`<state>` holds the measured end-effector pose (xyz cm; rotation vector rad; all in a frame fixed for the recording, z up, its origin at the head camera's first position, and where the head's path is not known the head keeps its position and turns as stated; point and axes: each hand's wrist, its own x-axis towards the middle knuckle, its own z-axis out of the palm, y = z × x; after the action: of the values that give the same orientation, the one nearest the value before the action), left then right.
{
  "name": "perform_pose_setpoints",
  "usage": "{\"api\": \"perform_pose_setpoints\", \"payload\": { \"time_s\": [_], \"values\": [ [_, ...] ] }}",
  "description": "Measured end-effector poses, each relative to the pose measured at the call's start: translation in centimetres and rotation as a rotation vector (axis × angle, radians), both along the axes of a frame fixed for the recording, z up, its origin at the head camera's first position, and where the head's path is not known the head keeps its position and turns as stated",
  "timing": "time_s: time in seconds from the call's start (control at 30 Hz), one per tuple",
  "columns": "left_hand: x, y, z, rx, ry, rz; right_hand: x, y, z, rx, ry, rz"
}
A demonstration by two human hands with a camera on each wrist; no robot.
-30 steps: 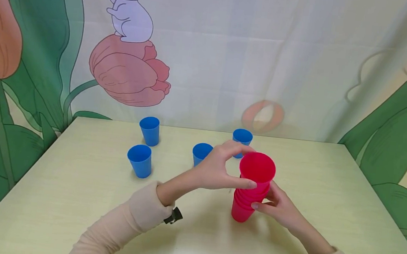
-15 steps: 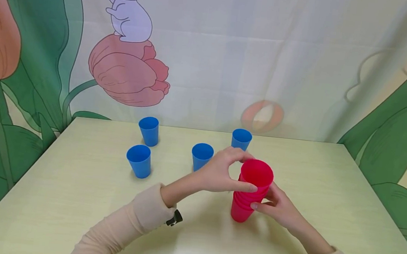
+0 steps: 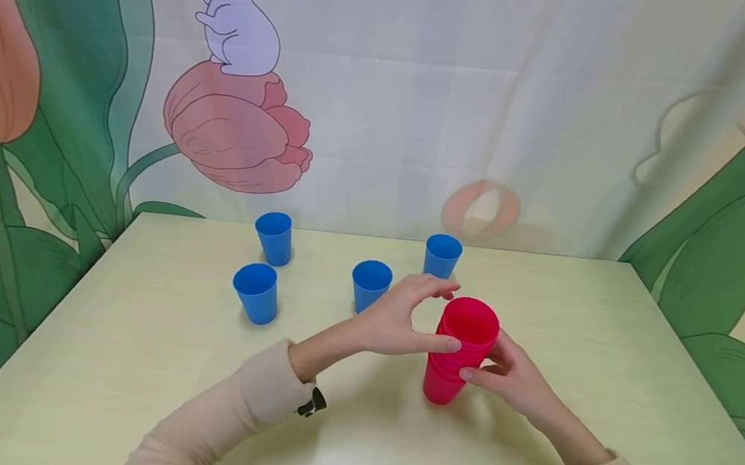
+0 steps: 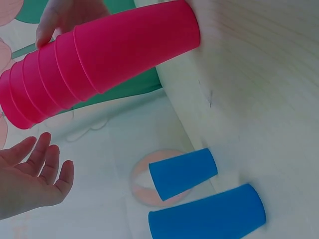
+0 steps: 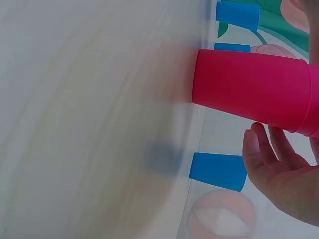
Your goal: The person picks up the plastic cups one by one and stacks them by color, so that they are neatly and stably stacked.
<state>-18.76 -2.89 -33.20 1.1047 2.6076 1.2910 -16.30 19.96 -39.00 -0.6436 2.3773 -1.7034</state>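
A stack of nested red cups (image 3: 444, 385) stands upright on the table, slightly tilted in the head view, its open top facing up. My right hand (image 3: 520, 378) grips the stack around its middle from the right, thumb in front. My left hand (image 3: 398, 317) is beside the stack's top on the left, fingers spread. In the left wrist view, the left hand (image 4: 35, 172) is apart from the red cups (image 4: 134, 42), its fingers loosely bent. The right wrist view shows the right hand's fingers (image 5: 266, 152) against the lowest red cup (image 5: 249, 89).
Several blue cups stand upright apart on the pale table (image 3: 131, 359): two at left, a front one (image 3: 256, 295) and a back one (image 3: 274, 239), one mid-table (image 3: 370, 286), and one at back right (image 3: 442, 256). A printed curtain (image 3: 384, 114) hangs behind.
The top red cup has sunk lower into the stack. My left hand's fingers have come away from its rim, and the hand has moved slightly down. My right hand keeps its grip.
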Motion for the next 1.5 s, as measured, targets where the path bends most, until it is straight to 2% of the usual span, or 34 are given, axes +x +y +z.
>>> {"api": "perform_pose_setpoints", "payload": {
  "time_s": [0.2, 0.43, 0.7, 1.03, 1.37, 1.5],
  "values": [
    [0.2, -2.0, -0.3, 0.043, 0.056, 0.016, -0.1, 0.0, 0.2, 0.012, 0.011, -0.032],
    [0.3, -4.6, -0.9, 0.078, 0.04, 0.086, -0.4, 0.5, 0.4, 0.03, 0.012, -0.06],
    [0.5, -7.0, -1.8, 0.078, 0.061, 0.149, -0.7, 0.8, 0.7, 0.046, -0.008, -0.078],
    [0.7, -9.4, -2.2, 0.11, 0.077, 0.203, -0.9, 1.5, 0.6, 0.074, -0.024, -0.126],
    [1.0, -11.9, -2.7, 0.131, 0.089, 0.314, -1.1, 2.2, 0.7, 0.095, 0.003, -0.148],
    [1.2, -13.0, -2.8, 0.132, 0.099, 0.341, -1.2, 2.5, 0.7, 0.104, 0.007, -0.161]
  ]
}}
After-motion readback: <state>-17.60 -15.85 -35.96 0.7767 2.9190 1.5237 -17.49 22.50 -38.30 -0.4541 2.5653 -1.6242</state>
